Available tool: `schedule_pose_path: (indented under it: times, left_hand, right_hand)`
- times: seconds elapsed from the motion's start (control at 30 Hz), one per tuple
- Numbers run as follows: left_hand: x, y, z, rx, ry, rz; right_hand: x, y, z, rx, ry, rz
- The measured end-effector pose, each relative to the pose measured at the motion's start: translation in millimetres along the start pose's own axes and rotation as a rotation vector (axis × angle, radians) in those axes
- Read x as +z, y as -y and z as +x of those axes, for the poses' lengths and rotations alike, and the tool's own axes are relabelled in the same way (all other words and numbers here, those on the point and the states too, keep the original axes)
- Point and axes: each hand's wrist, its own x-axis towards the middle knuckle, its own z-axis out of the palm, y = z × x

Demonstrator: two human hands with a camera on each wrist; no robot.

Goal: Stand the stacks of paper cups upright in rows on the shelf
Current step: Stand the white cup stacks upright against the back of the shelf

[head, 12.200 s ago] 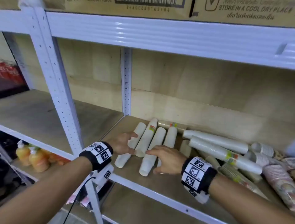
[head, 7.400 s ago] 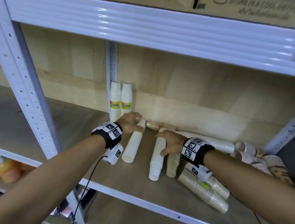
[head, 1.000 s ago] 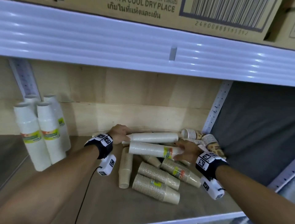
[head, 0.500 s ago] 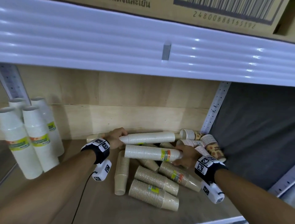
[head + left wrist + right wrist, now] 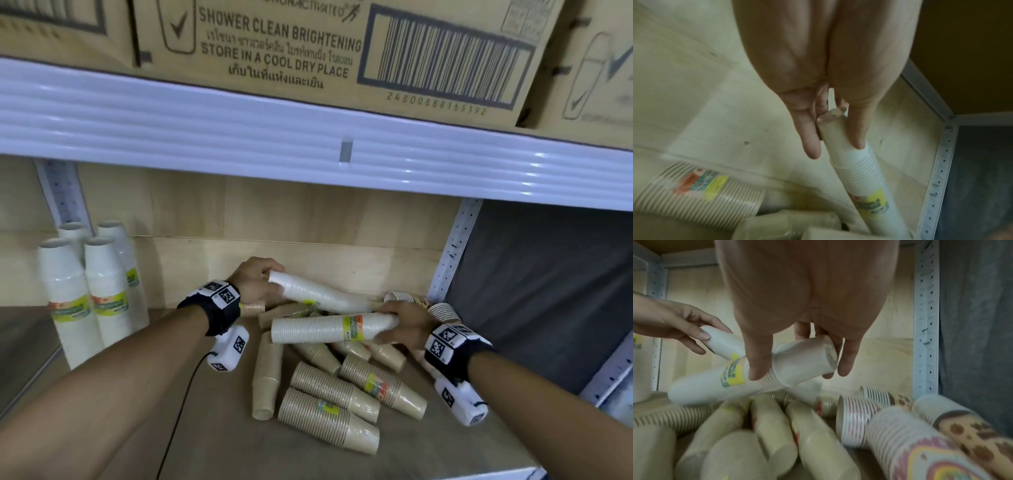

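Left hand [image 5: 255, 279] grips one white cup stack [image 5: 318, 295]; right hand [image 5: 406, 327] grips another [image 5: 329, 329], above brown stacks [image 5: 329, 416]. Bare shelf [image 5: 212, 445] lies front-left.

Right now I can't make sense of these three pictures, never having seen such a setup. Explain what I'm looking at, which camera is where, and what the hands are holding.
No machine here: a person is working with bare hands, wearing a camera on the head and one on each wrist band.

The head view looks down at a wooden shelf. Four white cup stacks stand upright at the left. A heap of brown cup stacks lies on its side in the middle, with patterned stacks at the right.

The left hand grips the narrow end of a long white stack, tilted up from the heap. The left wrist view looks along those fingers.

The right hand holds another white stack, lying roughly level above the heap. The right wrist view shows its fingers round that stack's end.
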Motion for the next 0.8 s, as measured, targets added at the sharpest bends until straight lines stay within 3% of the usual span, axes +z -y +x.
schedule_pose_path:
  times: [0.23, 0.4, 0.63, 0.8]
  left_hand:
    - [-33, -52, -7, 0.075, -0.151, -0.108]
    - [-71, -83, -16, 0.146, -0.266, -0.046]
    - [-128, -96, -41, 0.138, -0.331, 0.117]
    - [-153, -80, -64, 0.060, -0.334, 0.156]
  right_hand:
    - [-47, 42, -5, -0.128, -0.202, 0.145]
    - [-63, 93, 3, -0.251, -0.320, 0.308]
    - [-70, 180, 14, -0.427, -0.355, 0.350]
    - [-55, 232, 20, -0.494, -0.276, 0.326]
